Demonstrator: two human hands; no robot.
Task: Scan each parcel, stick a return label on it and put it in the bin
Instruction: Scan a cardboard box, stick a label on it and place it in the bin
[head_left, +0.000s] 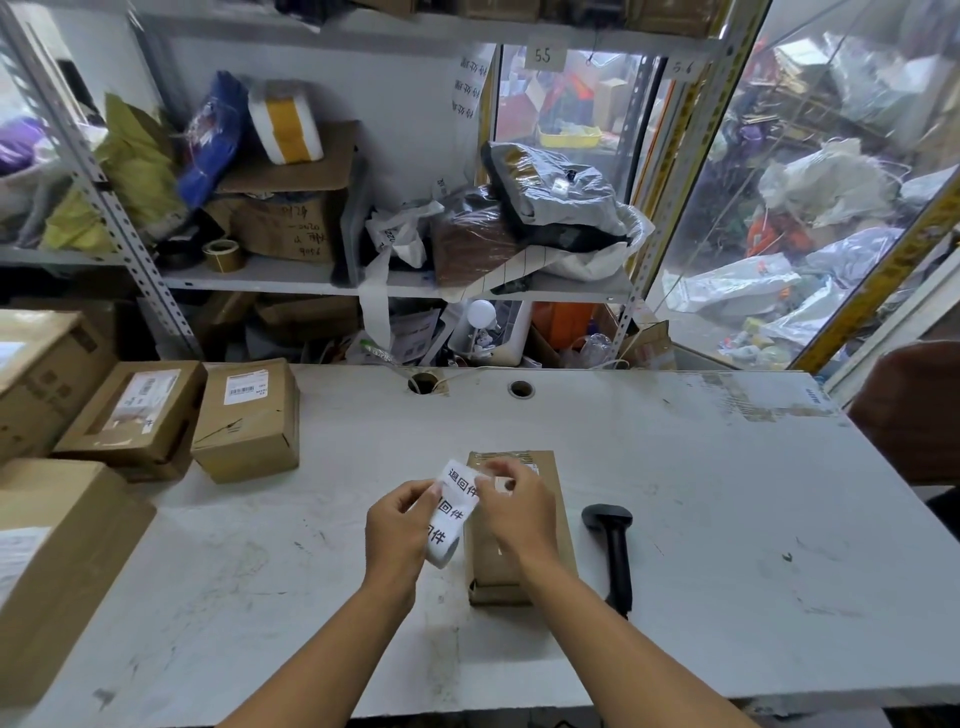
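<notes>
Your left hand (397, 525) grips the white roll of printed return labels (451, 512); your right hand (511, 501) pinches its top label, above the flat brown cardboard parcel (519, 561) on the white counter (727, 519). The black handheld scanner (613, 551) lies just right.

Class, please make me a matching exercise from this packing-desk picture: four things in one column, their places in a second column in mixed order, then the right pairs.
Things:
1. label roll
2. scanner
3. tape roll
4. parcel

Places:
A. on the shelf behind the desk
B. lying on the desk, right of the parcel
C. held in both hands
D. on the desk, under the right hand

Pairs: 1-C, 2-B, 3-A, 4-D
</notes>
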